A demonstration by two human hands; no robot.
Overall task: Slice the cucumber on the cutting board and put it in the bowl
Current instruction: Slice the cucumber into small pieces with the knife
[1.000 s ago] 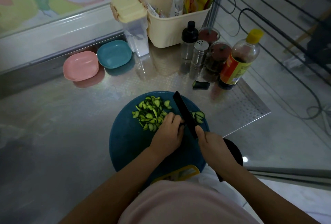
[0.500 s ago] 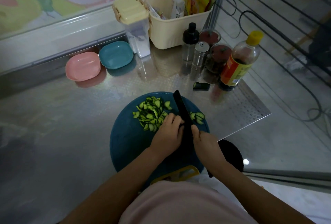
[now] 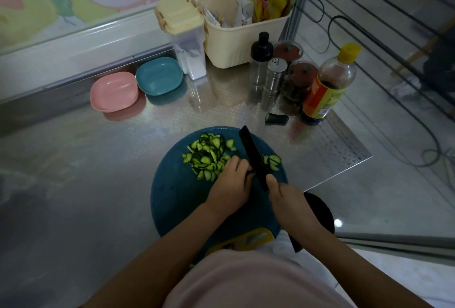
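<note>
Slices (image 3: 206, 157) are lying heaped on the board's (image 3: 177, 199) far half, a few right of the knife (image 3: 253, 157): pale flesh, dark rind. The left hand (image 3: 231, 182) is curling its fingers beside the blade, presumably pinning a stub (hidden beneath). The right hand (image 3: 288, 199) is gripping the knife. A pink bowl (image 3: 113, 91) and a teal bowl (image 3: 159, 76) are waiting well apart on the desk (image 3: 73, 172).

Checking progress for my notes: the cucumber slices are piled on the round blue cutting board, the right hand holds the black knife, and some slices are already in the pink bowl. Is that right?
Not quite: the head view shows no slices in the pink bowl. The cucumber slices are piled on the round blue cutting board, and the right hand holds the black knife.
</note>
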